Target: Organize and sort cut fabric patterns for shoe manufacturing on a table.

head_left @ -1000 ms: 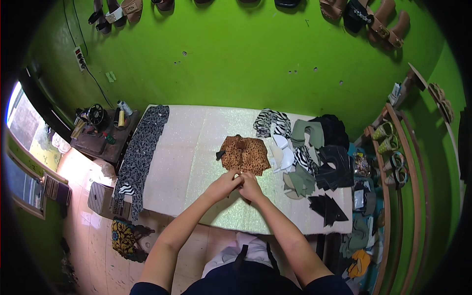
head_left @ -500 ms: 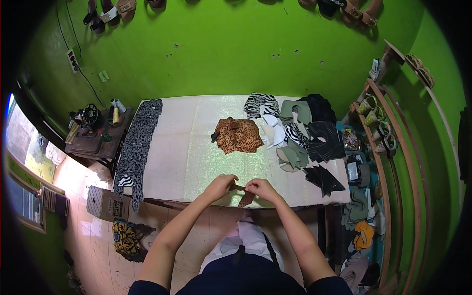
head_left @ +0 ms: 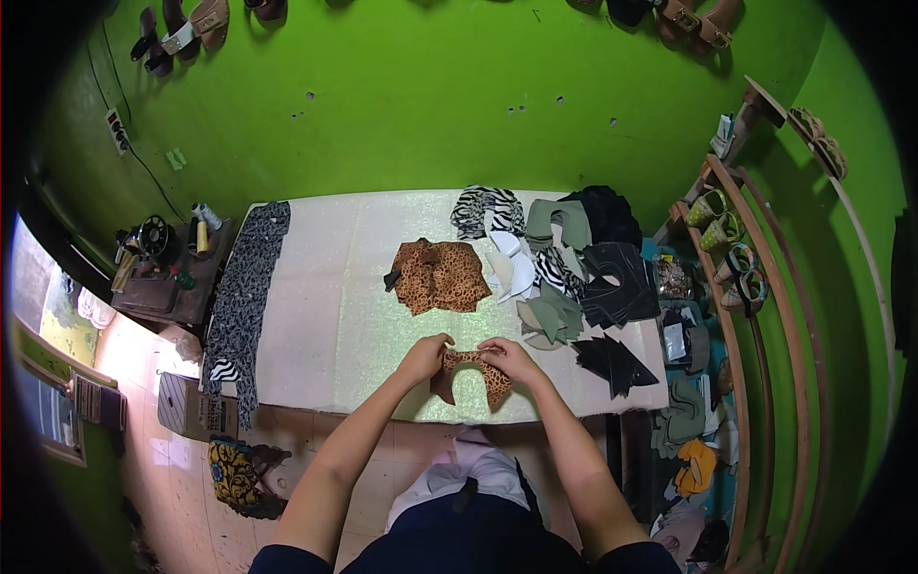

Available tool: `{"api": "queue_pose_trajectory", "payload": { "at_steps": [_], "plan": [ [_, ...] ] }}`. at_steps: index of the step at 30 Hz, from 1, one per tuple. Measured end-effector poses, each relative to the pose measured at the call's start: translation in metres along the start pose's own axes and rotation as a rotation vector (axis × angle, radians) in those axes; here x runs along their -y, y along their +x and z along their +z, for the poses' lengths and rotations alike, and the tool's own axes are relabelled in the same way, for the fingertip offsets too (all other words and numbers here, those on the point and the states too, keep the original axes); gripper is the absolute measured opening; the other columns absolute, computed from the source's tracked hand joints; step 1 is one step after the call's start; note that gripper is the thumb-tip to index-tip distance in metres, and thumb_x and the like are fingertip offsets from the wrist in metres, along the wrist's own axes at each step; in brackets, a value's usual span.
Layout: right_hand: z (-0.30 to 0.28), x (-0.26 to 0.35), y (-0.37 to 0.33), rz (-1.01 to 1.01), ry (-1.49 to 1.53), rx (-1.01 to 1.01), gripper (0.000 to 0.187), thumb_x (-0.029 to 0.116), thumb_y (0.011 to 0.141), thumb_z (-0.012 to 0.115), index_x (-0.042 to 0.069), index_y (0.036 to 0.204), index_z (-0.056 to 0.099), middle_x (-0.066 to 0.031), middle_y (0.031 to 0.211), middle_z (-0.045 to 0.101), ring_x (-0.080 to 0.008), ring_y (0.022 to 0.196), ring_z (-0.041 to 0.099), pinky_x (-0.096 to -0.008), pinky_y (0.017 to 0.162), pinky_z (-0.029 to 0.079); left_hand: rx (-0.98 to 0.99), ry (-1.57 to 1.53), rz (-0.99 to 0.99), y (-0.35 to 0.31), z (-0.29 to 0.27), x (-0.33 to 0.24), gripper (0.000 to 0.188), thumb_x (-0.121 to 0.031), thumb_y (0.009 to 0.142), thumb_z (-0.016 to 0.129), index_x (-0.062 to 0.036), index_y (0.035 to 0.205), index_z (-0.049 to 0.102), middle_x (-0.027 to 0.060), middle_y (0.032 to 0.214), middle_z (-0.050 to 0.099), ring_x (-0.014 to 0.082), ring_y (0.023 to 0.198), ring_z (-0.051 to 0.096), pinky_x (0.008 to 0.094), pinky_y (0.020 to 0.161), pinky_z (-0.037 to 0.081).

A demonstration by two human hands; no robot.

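Between my hands, near the table's front edge, hangs a leopard-print fabric piece (head_left: 496,383) curved like an arch. My left hand (head_left: 426,358) pinches its upper left corner, and my right hand (head_left: 510,359) grips the upper right part. The two lower ends spread apart, the left one showing a plainer brown side. Farther back on the table lies a pile of leopard-print fabric pieces (head_left: 438,277), with a small black bit at its left edge.
Zebra-print pieces (head_left: 486,211), green pieces (head_left: 553,316) and black pieces (head_left: 620,279) are heaped on the right of the pale-covered table (head_left: 316,316). Dark patterned cloth (head_left: 246,287) drapes over the left edge. A sewing machine (head_left: 153,236) stands left; a wooden shoe rack (head_left: 732,354) stands right.
The leopard-print piece has been opened out from a narrow folded strip into an arch between my hands. The view has shifted slightly, moving the table left in the picture.
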State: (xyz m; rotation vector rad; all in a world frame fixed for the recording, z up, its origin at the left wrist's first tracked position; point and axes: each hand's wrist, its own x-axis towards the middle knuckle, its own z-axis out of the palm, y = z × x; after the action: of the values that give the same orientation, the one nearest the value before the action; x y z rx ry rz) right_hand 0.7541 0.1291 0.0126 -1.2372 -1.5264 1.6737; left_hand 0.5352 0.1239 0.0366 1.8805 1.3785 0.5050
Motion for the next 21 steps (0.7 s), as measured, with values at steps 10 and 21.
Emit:
{"api": "queue_pose_trajectory", "payload": {
  "at_steps": [10, 21],
  "plan": [
    [-0.018, -0.028, 0.019, 0.007, -0.302, -0.250, 0.028, 0.008, 0.078, 0.063, 0.003, 0.104, 0.058, -0.0098, 0.088, 0.060, -0.0150, 0.080, 0.056, -0.0253, 0.064, 0.047, -0.149, 0.180, 0.100, 0.041, 0.027, 0.031, 0.025, -0.003, 0.076, 0.051, -0.0039, 0.100, 0.057, 0.0188, 0.089, 0.058, 0.0346, 0.084, 0.056, 0.0392, 0.075, 0.045],
    [-0.040, -0.004, 0.040, -0.358, -0.675, -0.471, 0.025, 0.009, 0.076, 0.057, 0.005, 0.100, 0.057, -0.0137, 0.098, 0.052, -0.0323, 0.096, 0.050, -0.0397, 0.083, 0.041, -0.296, 0.379, 0.216, 0.032, 0.059, 0.000, 0.031, -0.019, 0.080, 0.056, -0.0089, 0.109, 0.054, 0.0113, 0.111, 0.050, 0.0282, 0.102, 0.049, 0.0401, 0.086, 0.038]
  ]
}}
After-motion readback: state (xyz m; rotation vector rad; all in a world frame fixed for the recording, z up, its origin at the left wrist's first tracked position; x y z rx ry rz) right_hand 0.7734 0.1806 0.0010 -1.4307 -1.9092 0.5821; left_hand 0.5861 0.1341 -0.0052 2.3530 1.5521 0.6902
